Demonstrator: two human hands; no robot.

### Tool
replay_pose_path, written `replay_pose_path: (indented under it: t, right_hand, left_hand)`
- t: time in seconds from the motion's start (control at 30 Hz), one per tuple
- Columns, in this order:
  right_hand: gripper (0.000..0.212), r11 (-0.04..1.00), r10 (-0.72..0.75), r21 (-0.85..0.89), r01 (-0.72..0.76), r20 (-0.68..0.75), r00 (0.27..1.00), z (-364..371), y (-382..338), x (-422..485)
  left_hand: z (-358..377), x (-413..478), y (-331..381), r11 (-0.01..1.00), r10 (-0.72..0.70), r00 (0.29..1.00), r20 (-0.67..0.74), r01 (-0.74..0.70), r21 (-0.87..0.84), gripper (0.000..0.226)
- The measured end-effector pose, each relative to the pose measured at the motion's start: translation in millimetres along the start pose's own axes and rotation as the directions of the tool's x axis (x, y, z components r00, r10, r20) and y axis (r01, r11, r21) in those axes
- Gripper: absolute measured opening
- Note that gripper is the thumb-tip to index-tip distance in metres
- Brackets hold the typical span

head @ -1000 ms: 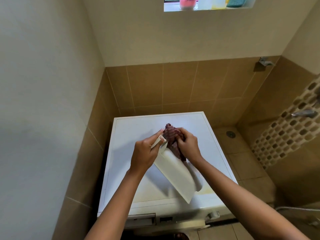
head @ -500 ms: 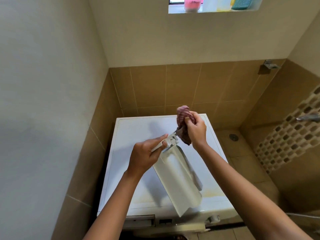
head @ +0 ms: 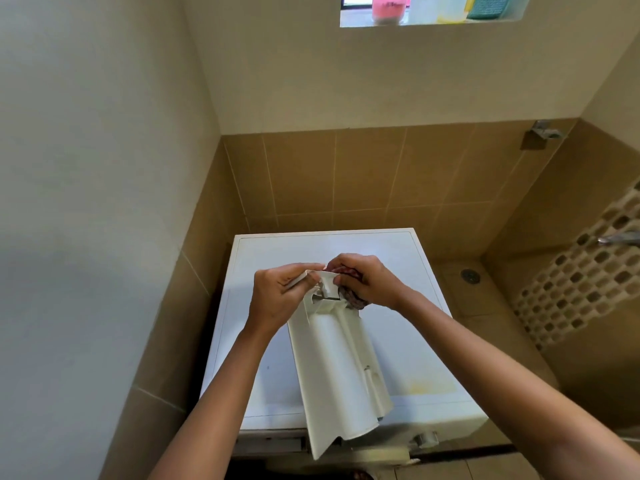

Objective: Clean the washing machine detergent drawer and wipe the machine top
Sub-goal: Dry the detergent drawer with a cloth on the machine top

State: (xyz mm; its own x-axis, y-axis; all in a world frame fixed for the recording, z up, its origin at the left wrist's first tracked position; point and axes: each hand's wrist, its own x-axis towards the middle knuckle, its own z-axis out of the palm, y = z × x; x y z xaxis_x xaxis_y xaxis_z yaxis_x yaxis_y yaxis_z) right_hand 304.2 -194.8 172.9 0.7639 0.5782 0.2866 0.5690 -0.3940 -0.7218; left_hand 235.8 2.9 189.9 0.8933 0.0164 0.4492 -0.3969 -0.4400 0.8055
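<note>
Detergent drawer (head: 332,368): white, out of its slot, held over the washing machine top (head: 408,265), roughly mid-surface. It is tilted, with its far end up in both hands and a plain closed face toward the camera. The near end crosses the front edge of the top in view; can't tell if it touches.

Left hand (head: 280,296): fingers curled, thumb and fingers pinching the far left corner of the drawer.

Right hand (head: 367,278): fingers curled round a bunched dark red cloth (head: 351,301), pressing it against the far right corner of the drawer. Most of the cloth is hidden in the fist, with a bit showing below and above the knuckles.

Machine top: white, with a yellowish stain (head: 429,384) near the front right corner. It stands in a corner, left edge close to the wall, back edge near the brown tiled wall (head: 363,174).

Other things:
- Floor drain (head: 470,275) in the tiled floor beside the machine's back right corner.
- Metal tap (head: 620,237) on the mosaic wall at right.
- Window ledge up top with a pink container (head: 388,6) and a teal item (head: 485,5).
</note>
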Motion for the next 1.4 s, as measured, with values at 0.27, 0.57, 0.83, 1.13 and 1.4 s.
replay_pose_path:
  t: [0.27, 0.57, 0.83, 1.13, 1.4]
  right_hand:
    - [0.022, 0.957, -0.230, -0.254, 0.143, -0.354, 0.907, 4, -8, -5]
    - [0.023, 0.800, -0.484, -0.518, 0.304, -0.255, 0.837, 11, 0, -18]
    - [0.054, 1.000, -0.002, -0.005, 0.002, 0.083, 0.997, -2, -35, -32]
    - [0.041, 0.985, 0.080, -0.147, -0.090, -0.076, 0.994, 2, -22, -7]
    - [0.046, 0.976, 0.196, 0.113, -0.183, -0.109, 0.975, 36, -58, -4]
  left_hand:
    - [-2, -17, -7, 0.705, -0.649, 0.741, -0.174, 0.499, -0.504, 0.073]
    - [7, -6, -1, 0.403, -0.671, 0.683, 0.288, 0.662, -0.632, 0.083]
    - [30, -14, -2, 0.460, -0.833, 0.554, 0.013, 0.706, -0.539, 0.043]
    - [29, -16, 11, 0.567, -0.753, 0.656, -0.052, 0.607, -0.556, 0.042]
    - [30, -3, 28, 0.699, -0.703, 0.677, -0.218, 0.602, -0.386, 0.047]
